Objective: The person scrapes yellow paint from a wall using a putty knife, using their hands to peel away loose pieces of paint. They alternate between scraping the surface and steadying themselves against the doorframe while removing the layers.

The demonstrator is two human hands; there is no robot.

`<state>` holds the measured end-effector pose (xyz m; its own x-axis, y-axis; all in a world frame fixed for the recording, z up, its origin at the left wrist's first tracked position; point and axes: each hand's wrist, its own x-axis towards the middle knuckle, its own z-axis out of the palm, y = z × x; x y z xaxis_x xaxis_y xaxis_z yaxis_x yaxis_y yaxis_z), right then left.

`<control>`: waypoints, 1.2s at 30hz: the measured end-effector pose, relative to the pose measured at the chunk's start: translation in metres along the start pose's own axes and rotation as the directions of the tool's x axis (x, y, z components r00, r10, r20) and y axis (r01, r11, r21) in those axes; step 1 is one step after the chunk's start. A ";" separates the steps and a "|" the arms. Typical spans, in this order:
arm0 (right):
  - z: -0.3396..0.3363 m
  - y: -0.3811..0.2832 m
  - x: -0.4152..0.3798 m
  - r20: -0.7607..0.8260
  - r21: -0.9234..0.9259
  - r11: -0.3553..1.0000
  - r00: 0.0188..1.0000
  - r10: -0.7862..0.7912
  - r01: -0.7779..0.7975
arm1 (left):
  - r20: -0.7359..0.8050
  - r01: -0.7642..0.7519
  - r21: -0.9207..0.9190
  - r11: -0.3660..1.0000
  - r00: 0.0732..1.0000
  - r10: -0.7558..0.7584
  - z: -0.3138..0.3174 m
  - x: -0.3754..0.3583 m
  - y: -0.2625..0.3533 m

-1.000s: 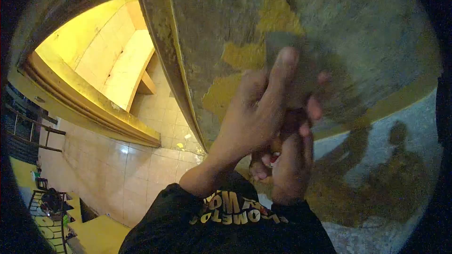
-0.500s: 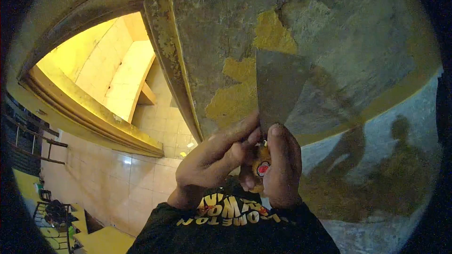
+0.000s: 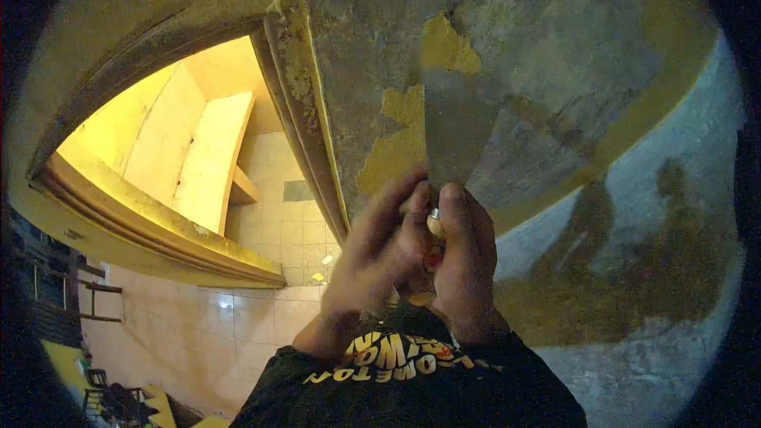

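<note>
A scraper with a wide flat metal blade point(image 3: 460, 123) points up over the wall, its upper edge blurred near a yellow paint patch point(image 3: 449, 46). My right hand point(image 3: 469, 257) is closed round its handle point(image 3: 434, 226), the thumb pointing up by the blade's base. My left hand point(image 3: 369, 250), smeared by motion, presses in from the other side, its fingers closed at the handle and lower blade. Most of the handle is hidden by both hands. Another ragged yellow patch point(image 3: 396, 143) lies left of the blade.
Grey, scraped wall point(image 3: 357, 40) surrounds the patches. A brightly lit doorway with a worn frame point(image 3: 305, 111) opens at the left. Tiled floor point(image 3: 190, 333) lies below it, with a ladder-like rack point(image 3: 101, 301) and furniture at the lower left. Shadows fall on the pale wall point(image 3: 634, 254) at right.
The view has shifted, with the doorway sitting lower and further right. Both hands and the scraper appear slightly higher and further left, and the handle's red mark is more covered.
</note>
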<state>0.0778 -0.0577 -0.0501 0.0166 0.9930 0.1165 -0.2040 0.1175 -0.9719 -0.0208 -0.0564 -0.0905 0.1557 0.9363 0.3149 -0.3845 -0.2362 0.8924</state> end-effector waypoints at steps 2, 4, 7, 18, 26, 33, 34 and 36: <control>-0.001 -0.001 -0.005 0.136 0.257 0.937 0.969 0.208 -0.237 | -0.086 0.131 0.008 0.991 0.988 -0.130 0.005 0.015 0.025; 0.002 -0.003 -0.007 0.101 0.253 0.933 0.967 0.236 -0.254 | -0.012 0.035 0.031 0.999 0.999 -0.035 0.016 0.035 0.035; 0.000 0.007 -0.002 0.139 0.275 0.909 0.948 0.285 -0.314 | 0.085 0.149 -0.051 0.988 0.986 -0.144 0.024 0.055 0.038; -0.001 0.017 0.005 0.215 0.186 0.958 0.961 0.176 -0.217 | 0.092 0.165 0.141 0.976 0.979 -0.179 0.016 0.064 0.042; -0.009 0.002 0.001 0.211 0.246 0.941 0.961 0.180 -0.231 | -0.048 0.135 0.269 0.954 0.991 -0.126 0.021 0.060 0.038; -0.005 -0.011 0.006 0.132 0.215 0.943 0.965 0.228 -0.253 | -0.063 0.161 0.056 0.985 0.986 -0.157 0.034 0.060 0.047; -0.005 -0.010 0.007 0.132 0.218 0.945 0.966 0.221 -0.246 | -0.028 0.209 0.007 0.978 0.978 -0.209 0.032 0.062 0.045; -0.004 -0.006 0.005 0.157 0.228 0.923 0.948 0.278 -0.309 | -0.022 0.199 0.002 0.980 0.980 -0.199 0.029 0.060 0.036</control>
<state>0.0833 -0.0537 -0.0445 -0.1947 0.9725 -0.1282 -0.4167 -0.2003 -0.8867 0.0009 -0.0159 -0.0298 0.2092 0.9700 0.1236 -0.3441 -0.0453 0.9379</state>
